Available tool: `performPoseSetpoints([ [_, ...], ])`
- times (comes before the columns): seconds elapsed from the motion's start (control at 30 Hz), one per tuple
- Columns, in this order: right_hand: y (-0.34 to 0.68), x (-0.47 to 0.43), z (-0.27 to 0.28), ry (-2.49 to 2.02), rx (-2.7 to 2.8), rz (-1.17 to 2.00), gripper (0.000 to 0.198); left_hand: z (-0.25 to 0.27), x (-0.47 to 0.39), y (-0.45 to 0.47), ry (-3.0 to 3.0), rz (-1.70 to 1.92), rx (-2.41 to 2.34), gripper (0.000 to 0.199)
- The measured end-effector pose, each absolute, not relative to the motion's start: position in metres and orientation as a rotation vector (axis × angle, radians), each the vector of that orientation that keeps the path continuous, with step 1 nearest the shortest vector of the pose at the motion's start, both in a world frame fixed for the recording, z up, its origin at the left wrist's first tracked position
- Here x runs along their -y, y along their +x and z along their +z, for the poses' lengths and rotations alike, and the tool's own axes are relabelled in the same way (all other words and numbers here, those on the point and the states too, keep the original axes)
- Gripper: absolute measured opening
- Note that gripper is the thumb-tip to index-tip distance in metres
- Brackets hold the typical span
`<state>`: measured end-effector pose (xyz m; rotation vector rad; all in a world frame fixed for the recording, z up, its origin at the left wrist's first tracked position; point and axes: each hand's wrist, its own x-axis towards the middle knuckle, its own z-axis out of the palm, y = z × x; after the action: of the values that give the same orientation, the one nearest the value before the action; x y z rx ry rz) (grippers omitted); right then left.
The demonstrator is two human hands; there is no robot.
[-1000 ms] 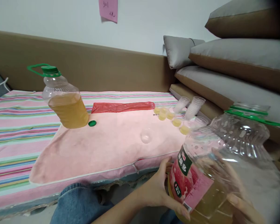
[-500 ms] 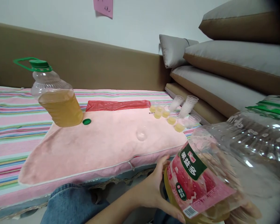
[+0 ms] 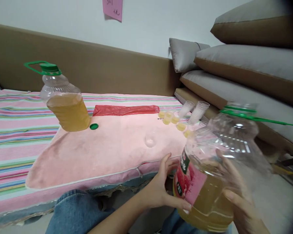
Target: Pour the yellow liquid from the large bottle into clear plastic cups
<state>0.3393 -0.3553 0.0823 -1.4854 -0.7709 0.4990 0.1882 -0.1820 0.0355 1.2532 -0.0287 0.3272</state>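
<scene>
The striped bed [image 3: 19, 110] fills the view from nine to one o'clock, a pink towel [image 3: 107, 146] spread over it. At five o'clock the labelled jug [image 3: 210, 175], part full of yellow liquid, sits between both hands above the lap, roughly upright. The left hand [image 3: 161, 191] cups its lower side; the right hand [image 3: 239, 204] wraps the far side (each grip closed on the jug). A second jug [image 3: 64, 100] stands at ten o'clock, a green cap [image 3: 94, 126] just beside it, and small cups [image 3: 175, 118] cluster at one o'clock. The jug looks heavy and slippery, so supporting its base and tilting slowly seems wise.
</scene>
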Motion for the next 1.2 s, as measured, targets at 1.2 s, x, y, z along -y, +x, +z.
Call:
performPoseSetpoints([
  [1.2,0.354,0.334,0.093,-1.756,0.839,0.843,0.088,0.017,0.216,0.189,0.574,0.282,-0.206,0.102],
])
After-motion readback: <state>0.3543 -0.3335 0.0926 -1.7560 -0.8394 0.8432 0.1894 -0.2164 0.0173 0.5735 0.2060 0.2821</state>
